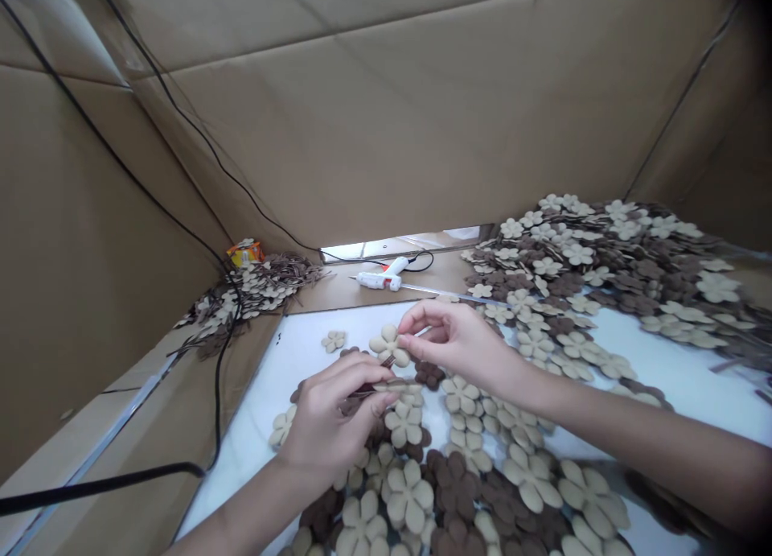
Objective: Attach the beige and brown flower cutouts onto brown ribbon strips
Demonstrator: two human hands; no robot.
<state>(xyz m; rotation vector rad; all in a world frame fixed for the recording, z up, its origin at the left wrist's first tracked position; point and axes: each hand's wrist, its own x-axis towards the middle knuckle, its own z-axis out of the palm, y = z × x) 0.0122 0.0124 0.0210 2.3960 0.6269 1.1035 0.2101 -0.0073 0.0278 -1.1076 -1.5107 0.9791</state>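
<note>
Right hand [449,339]: thumb and fingertips pinched together on the right edge of a beige flower cutout [389,345].
Beige flower cutout: held up above the white board, mid-scene, its face towards the viewer – just beyond the left hand's fingertips.
Left hand [338,403]: fingers curled and thumb brought in, closed on some thin brown pieces [389,362]; their full shape is hidden by the fingers.
Under the hands: loose flower cutouts, beige [410,496] and dark brown [455,488], overlapping from mid-scene to the near edge.
Left of the held flower: a small beige flower [334,341] lying apart on the white board [633,347].
Beyond the hands: a white glue gun [383,277] lying on the cardboard, nozzle to the left – a clear glue stick [449,293] running out to the right.
Far right: a large mixed heap of flowers [579,250], spilling onto the board.
Far left: a smaller heap of flowers and strips [259,286], an orange packet [244,254] behind it.
Left side: a black cable [220,371] hanging down past the board.
Around: cardboard walls [386,137].
</note>
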